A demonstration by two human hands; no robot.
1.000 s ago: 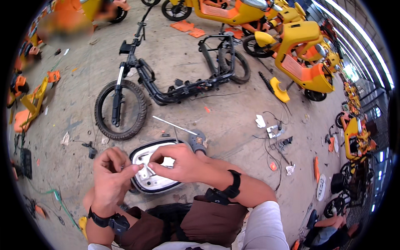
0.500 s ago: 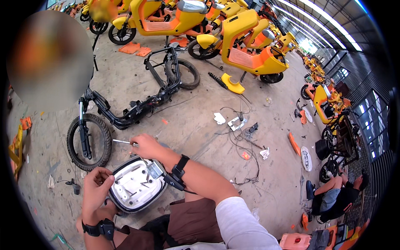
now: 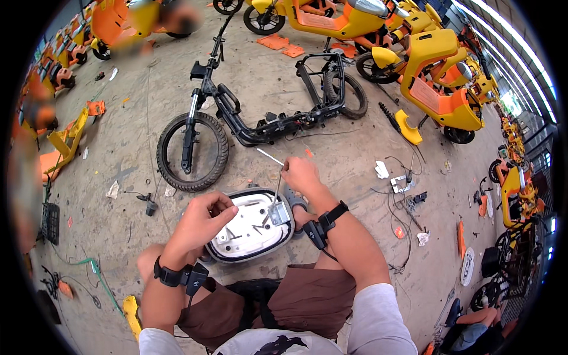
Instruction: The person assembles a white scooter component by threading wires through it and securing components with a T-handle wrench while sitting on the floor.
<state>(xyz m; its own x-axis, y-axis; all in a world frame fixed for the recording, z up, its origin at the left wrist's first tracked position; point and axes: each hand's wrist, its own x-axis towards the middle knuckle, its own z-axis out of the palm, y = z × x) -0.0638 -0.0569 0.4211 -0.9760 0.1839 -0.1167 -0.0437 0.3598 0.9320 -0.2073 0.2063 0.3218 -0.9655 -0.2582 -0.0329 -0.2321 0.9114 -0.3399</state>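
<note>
An upturned scooter seat [image 3: 239,251] lies between my knees, its white ribbed underside facing up inside a black rim. A metal bracket [image 3: 281,215] is at its right end, and several small screws or pins lie loose in the white part. My right hand [image 3: 300,176] is closed around the handle of a T-handle wrench [image 3: 270,157]. The wrench's thin shaft runs down to the bracket; its tip is too small to make out. Over the seat's left side hovers my left hand [image 3: 204,222], fingers loosely curled, thumb apart, nothing visible in it.
A stripped black scooter frame [image 3: 266,131] with two wheels stands just ahead. Yellow-orange scooters [image 3: 441,89] line the back. Loose cables [image 3: 408,201] and a yellow fender [image 3: 408,127] lie to the right, with a seated person [image 3: 473,328] beyond. A green cable [image 3: 94,266] is at left.
My view has swung left, so the scene sits farther right. My left hand has lifted from the seat's rim and its fingers have loosened. My right hand keeps the wrench, its handle turned somewhat.
</note>
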